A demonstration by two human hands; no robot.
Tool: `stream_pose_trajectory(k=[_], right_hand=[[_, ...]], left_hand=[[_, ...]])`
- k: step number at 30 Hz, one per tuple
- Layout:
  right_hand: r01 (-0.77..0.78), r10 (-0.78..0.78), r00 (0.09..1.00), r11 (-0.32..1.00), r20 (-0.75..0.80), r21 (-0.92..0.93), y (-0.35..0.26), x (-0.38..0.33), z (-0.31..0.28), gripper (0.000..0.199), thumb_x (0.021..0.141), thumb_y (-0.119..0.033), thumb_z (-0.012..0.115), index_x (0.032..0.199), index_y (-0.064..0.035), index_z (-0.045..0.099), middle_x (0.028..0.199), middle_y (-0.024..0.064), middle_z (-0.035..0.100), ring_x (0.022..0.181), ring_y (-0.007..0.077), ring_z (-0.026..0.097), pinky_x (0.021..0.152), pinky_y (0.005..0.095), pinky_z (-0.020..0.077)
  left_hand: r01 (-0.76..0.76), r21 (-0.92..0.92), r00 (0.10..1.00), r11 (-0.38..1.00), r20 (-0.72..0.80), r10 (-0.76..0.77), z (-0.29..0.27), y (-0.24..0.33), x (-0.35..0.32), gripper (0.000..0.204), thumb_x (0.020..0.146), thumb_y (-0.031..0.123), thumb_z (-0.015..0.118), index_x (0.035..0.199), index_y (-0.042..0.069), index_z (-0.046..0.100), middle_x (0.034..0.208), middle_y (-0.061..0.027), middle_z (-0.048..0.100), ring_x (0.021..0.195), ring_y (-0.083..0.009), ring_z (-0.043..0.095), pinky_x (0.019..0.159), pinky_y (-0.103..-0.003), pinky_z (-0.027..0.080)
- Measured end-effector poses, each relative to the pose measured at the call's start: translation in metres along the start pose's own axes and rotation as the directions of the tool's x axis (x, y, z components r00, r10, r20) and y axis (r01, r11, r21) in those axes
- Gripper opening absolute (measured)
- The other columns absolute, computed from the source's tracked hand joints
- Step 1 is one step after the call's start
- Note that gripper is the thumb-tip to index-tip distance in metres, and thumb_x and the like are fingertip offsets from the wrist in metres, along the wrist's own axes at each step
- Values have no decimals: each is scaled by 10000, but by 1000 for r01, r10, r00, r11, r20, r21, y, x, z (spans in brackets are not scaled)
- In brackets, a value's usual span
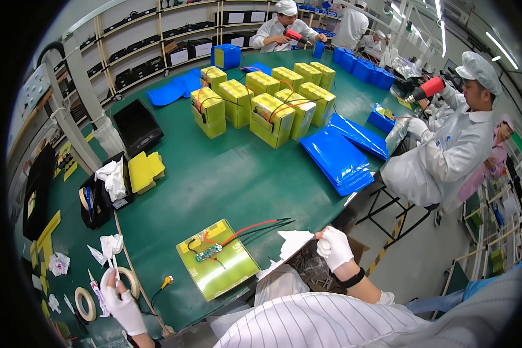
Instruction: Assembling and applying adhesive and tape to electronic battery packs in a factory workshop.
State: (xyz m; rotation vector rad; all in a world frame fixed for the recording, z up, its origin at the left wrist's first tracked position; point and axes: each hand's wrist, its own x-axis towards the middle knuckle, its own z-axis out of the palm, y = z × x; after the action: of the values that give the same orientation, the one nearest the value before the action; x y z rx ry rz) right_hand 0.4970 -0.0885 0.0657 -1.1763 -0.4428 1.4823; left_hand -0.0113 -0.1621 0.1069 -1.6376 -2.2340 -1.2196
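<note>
My left hand (122, 304), in a white glove with some fingertips bare, is at the front left of the table. Its fingers close around the lower end of a crumpled white tissue (112, 246), beside two rolls of tape (85, 304). At the table's front edge my right hand (334, 249), gloved too, pinches the corner of a white sheet (294, 246) with a ragged edge. Between my hands lies a flat yellow-green battery pack (217, 268). A green circuit board (209, 252) with red and black wires rests on top of it.
Several yellow battery packs (272, 119) stand farther back, beside stacked blue sleeves (339, 156). Black bins (120, 184) and yellow pieces (146, 172) are at left. One co-worker (446, 139) sits at right with a red heat gun (426, 90); another (284, 29) works across the table.
</note>
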Motion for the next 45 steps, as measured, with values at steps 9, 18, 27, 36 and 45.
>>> stream_pose_trajectory(k=[9, 18, 27, 36, 45], right_hand=[[209, -224, 973, 959, -61, -190, -2, 10, 30, 131, 867, -13, 567, 753, -66, 528, 731, 30, 595, 534, 48, 429, 480, 215, 323], [599, -586, 792, 691, 172, -404, -58, -34, 95, 202, 848, -83, 728, 793, -48, 537, 726, 2, 523, 602, 69, 477, 534, 222, 358], [753, -240, 565, 542, 789, -373, -38, 11, 159, 86, 811, 25, 735, 861, -24, 685, 748, 55, 605, 645, 149, 572, 603, 270, 451], [817, -138, 440, 473, 887, -331, -25, 34, 203, 76, 807, -59, 760, 835, -37, 692, 761, 77, 619, 669, 195, 594, 615, 300, 462], [629, 198, 604, 477, 772, -614, -20, 58, 217, 245, 886, -232, 706, 926, -6, 619, 747, 104, 612, 659, 202, 584, 627, 328, 472]], left_hand=[[-67, -155, 986, 986, 141, 89, 21, 66, 24, 343, 845, -113, 570, 1151, 14, 658, 1176, -119, 613, 995, -256, 597, 769, -324, 517], [-125, -167, 962, 978, 220, 160, 40, 102, 47, 305, 791, -62, 686, 1072, 56, 690, 1122, -106, 623, 998, -265, 612, 815, -340, 511], [-66, -348, 937, 935, 300, 177, 51, 109, 60, 178, 720, 107, 826, 866, 90, 725, 901, -77, 608, 818, -226, 608, 704, -319, 492], [249, -541, 823, 803, 556, 119, 62, 114, 62, 201, 802, 177, 815, 870, 43, 682, 882, -12, 611, 776, -111, 592, 721, -252, 489], [420, -458, 734, 784, 679, 3, 91, 92, 63, 190, 852, 153, 781, 855, 22, 644, 837, -8, 619, 752, -80, 584, 697, -236, 491]])
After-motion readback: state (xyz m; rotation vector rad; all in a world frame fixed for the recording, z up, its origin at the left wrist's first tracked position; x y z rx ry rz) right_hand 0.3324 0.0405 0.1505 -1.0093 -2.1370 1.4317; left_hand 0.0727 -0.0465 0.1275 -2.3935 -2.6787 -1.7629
